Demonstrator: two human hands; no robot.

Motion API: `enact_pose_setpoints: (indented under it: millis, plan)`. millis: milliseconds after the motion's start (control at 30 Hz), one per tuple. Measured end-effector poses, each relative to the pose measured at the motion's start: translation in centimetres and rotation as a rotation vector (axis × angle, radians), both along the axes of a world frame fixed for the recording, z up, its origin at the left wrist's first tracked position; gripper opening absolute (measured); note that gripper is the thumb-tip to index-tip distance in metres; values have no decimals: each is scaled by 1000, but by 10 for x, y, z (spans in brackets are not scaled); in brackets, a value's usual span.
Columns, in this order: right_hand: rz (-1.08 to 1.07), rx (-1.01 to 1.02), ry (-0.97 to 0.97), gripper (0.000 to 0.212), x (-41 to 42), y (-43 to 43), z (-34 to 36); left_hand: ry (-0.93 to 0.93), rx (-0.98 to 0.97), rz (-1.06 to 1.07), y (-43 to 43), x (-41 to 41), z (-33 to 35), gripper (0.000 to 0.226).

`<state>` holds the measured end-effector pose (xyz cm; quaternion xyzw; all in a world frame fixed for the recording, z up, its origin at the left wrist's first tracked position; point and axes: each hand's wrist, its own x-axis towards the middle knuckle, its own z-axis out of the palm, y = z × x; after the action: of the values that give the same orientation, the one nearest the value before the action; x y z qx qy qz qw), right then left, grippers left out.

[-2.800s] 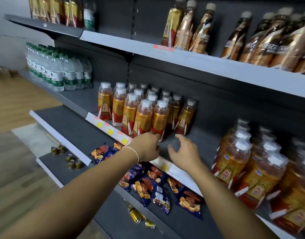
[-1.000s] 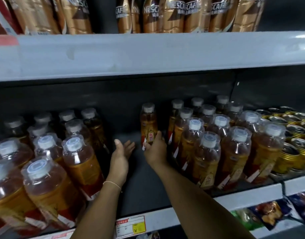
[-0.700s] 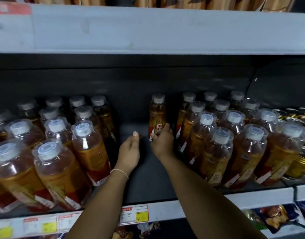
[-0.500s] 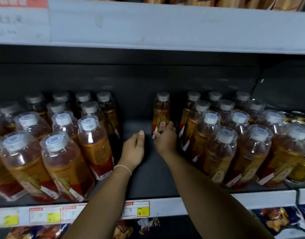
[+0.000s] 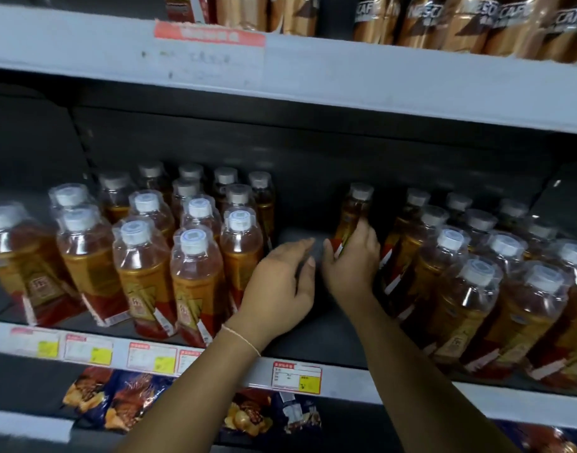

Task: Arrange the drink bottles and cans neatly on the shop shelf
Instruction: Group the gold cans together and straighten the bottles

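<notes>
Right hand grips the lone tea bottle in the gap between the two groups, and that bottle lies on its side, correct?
No: the head view shows the lone tea bottle standing upright. The right hand does grip it in the gap.

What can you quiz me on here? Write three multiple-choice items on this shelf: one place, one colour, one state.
1. The lone bottle stands: A on the top shelf; B between the left bottle group and right bottle group; C among snacks.
2. The front caps are: A green; B white; C red.
3. The left hand is: A open, holding nothing; B gripping a can; C pinching a tag.
Key: B, bottles flank it both sides; B, caps show white; A, relaxed fingers, nothing in them.
</notes>
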<state>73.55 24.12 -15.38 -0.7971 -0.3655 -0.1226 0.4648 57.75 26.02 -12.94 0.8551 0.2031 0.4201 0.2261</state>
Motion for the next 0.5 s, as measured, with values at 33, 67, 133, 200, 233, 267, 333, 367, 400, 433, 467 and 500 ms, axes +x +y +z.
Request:
enact_pose_setpoints:
  millis: [33, 67, 133, 200, 233, 267, 333, 367, 400, 433, 467, 500]
  plan:
    - [81, 50, -3, 73, -11, -3, 0, -16, 48, 4, -3, -12, 7, 37]
    - [185, 90, 50, 68, -21, -4, -1, -24, 76, 6, -5, -22, 14, 38]
    - [394, 86, 216, 56, -42, -5, 0, -14, 125, 22, -5, -36, 28, 39]
    - [580, -10, 302, 46, -59, -3, 2, -14, 156, 35, -3, -43, 38, 42]
    - [644, -74, 312, 40, -67, -1, 2, -28, 153, 32, -1, -46, 42, 44]
    - [685, -132, 303, 34, -74, 1, 2, -48, 141, 23, 1, -47, 44, 44]
    - [749, -183, 301, 37, -85, 3, -2, -67, 117, 5, 4, -50, 44, 45]
    - [777, -181, 294, 41, -87, 4, -5, -64, 109, -1, 5, -52, 43, 45]
    - [793, -190, 304, 42, -89, 5, -5, -60, 100, -6, 6, -53, 41, 44]
    - [795, -209, 276, 38, -88, 7, -8, -62, 87, -5, 6, -56, 39, 44]
    - [792, -219, 238, 31, -87, 6, -8, -72, 72, 1, 5, -58, 38, 43]
    - [744, -211, 170, 24, -87, 4, -6, -88, 60, 12, 4, -60, 36, 42]
